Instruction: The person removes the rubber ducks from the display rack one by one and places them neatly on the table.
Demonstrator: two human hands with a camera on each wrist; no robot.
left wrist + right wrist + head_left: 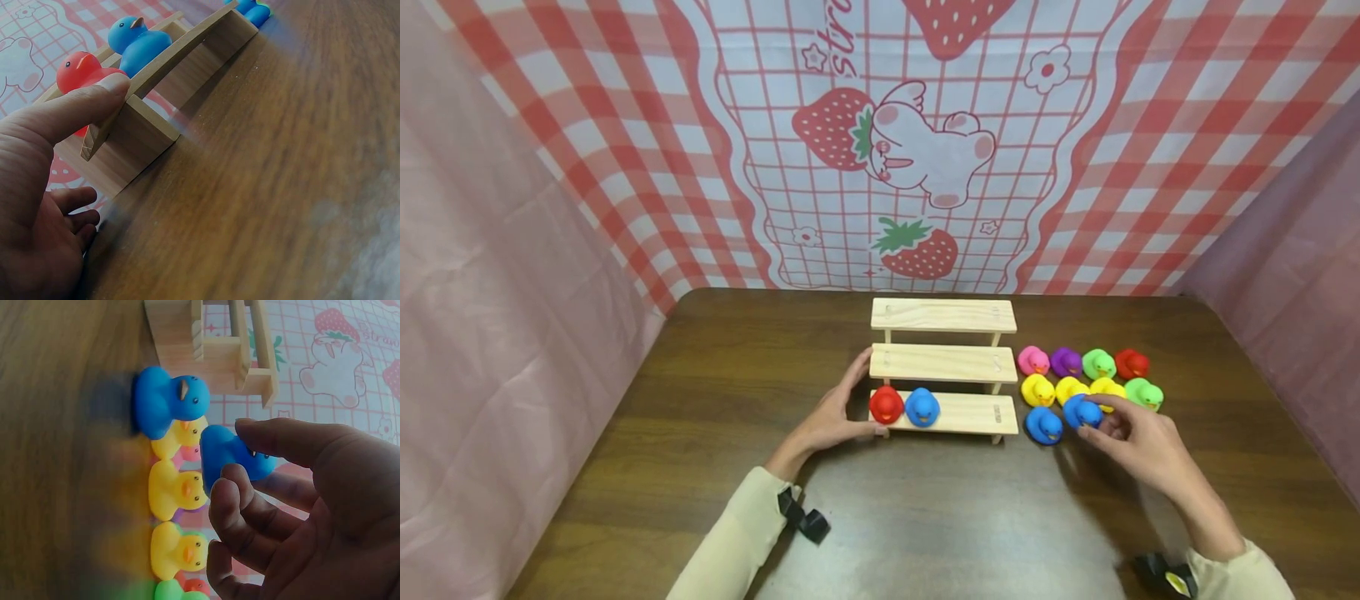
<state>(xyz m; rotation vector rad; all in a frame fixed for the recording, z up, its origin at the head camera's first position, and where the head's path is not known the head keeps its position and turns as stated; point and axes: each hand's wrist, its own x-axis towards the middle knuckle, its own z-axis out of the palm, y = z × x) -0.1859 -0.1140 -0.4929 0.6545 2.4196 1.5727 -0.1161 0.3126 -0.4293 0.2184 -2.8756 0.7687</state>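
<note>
My left hand [831,421] holds the left end of a three-step wooden stand [943,364], its thumb along the bottom step's front edge. A red rubber duck [887,405] sits by that thumb on the bottom step. Directly right of it is a blue rubber duck [922,407]. My right hand [1150,446] pinches another blue rubber duck [228,456] between thumb and fingers, raised off the table in the right wrist view. Close beside it, a further blue duck [1043,426] stands on the table, right of the stand.
Behind the held duck stand rows of ducks: yellow [1038,390], pink [1033,361], purple [1066,362], green [1099,363] and red [1132,363]. The brown wooden table [715,400] ends at a strawberry-print cloth [925,167]. Pink curtains [497,333] hang at the sides.
</note>
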